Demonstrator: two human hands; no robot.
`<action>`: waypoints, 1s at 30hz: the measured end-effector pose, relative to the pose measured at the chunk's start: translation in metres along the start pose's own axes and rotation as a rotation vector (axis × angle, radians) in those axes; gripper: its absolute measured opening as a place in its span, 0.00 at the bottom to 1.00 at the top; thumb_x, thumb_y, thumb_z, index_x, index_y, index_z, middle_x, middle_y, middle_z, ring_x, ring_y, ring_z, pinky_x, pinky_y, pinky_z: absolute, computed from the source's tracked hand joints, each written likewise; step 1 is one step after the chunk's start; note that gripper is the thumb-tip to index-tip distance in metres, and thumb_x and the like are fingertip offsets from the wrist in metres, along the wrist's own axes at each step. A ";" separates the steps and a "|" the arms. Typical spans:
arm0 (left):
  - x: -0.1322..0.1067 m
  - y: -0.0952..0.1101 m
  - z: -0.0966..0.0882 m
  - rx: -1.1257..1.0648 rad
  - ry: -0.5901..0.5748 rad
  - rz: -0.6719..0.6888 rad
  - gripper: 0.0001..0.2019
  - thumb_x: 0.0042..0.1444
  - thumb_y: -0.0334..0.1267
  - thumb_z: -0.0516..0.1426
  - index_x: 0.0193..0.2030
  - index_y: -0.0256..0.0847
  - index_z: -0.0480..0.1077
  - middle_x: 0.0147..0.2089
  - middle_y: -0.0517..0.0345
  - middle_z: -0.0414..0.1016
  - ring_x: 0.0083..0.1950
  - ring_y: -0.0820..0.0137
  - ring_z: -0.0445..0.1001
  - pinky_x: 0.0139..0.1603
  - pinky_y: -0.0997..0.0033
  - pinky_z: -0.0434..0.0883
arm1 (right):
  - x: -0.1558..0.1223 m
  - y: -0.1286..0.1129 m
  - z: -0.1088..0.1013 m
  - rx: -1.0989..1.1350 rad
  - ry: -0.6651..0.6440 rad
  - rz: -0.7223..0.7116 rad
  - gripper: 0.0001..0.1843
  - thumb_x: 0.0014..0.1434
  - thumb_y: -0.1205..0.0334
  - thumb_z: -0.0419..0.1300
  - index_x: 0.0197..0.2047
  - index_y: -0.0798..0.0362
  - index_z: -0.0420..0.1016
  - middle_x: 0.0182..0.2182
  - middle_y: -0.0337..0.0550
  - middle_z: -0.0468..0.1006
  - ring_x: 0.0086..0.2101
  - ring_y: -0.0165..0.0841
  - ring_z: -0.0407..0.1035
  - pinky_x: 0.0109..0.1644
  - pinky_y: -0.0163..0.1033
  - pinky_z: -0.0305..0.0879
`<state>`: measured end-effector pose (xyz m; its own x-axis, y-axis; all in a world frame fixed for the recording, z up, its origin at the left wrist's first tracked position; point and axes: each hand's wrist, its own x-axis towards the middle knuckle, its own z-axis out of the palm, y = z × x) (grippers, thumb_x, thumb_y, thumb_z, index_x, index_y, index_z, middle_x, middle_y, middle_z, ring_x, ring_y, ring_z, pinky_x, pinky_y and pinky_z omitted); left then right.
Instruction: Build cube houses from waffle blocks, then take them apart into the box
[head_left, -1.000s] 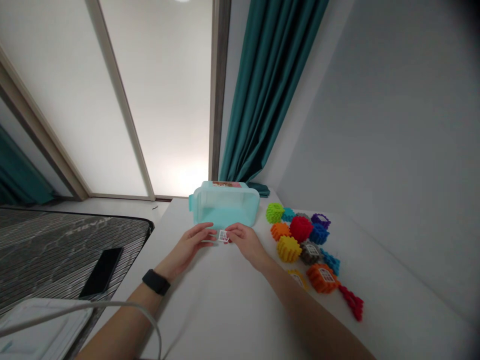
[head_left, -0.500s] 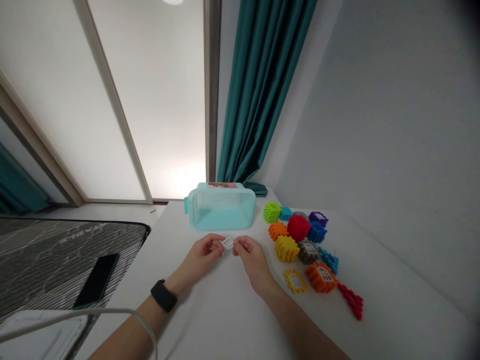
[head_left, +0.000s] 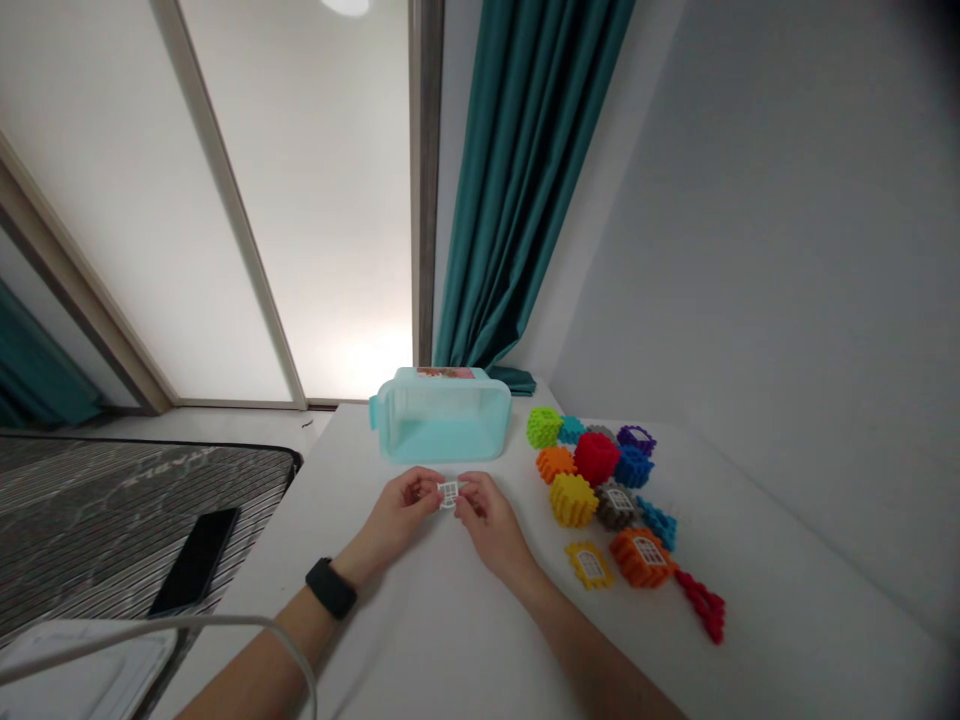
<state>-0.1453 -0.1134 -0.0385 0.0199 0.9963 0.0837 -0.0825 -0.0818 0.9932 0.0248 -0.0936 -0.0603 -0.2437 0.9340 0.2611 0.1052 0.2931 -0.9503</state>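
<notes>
Two bare hands came together just in front of a turquoise translucent plastic box (head_left: pixel 441 425), which stood on a white counter (head_left: pixel 442 625). The left hand (head_left: pixel 401 510) and the right hand (head_left: pixel 487 522) were both close to each other, and between them was a small white lattice piece (head_left: pixel 448 493), shaped like a little window. The fingers (head_left: pixel 427 487) of both hands were pinching this piece from its two sides, so it was held up near the box and did not touch it. The exact finger positions behind the piece I could not tell. A black watch band (head_left: pixel 331 588) was around the left wrist.

To the right of the box lay a loose group of textured toy blocks: a red block (head_left: pixel 596 458), a yellow gear-shaped block (head_left: pixel 572 500), a lime block (head_left: pixel 544 427), and an orange block (head_left: pixel 641 557) with a white window on its face. A flat yellow frame (head_left: pixel 589 565) and a red zigzag piece (head_left: pixel 703 606) lay farther from the box, on the same side. To the left of the box, beyond the counter edge, a black phone (head_left: pixel 195 562) rested on a striped mattress (head_left: pixel 112 510). Behind the box hung a teal curtain (head_left: pixel 517 200).
</notes>
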 end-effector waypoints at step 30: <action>0.002 0.004 -0.005 -0.015 -0.038 -0.048 0.19 0.49 0.51 0.66 0.39 0.37 0.76 0.28 0.58 0.74 0.31 0.70 0.69 0.37 0.70 0.66 | 0.001 -0.005 -0.011 -0.402 -0.005 -0.512 0.10 0.64 0.67 0.55 0.45 0.46 0.76 0.41 0.48 0.76 0.43 0.39 0.72 0.47 0.45 0.72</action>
<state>-0.1501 -0.1115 -0.0350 0.0624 0.9973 0.0390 -0.0952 -0.0329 0.9949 0.0350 -0.0916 -0.0531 -0.3633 0.6553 0.6623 0.3269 0.7553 -0.5680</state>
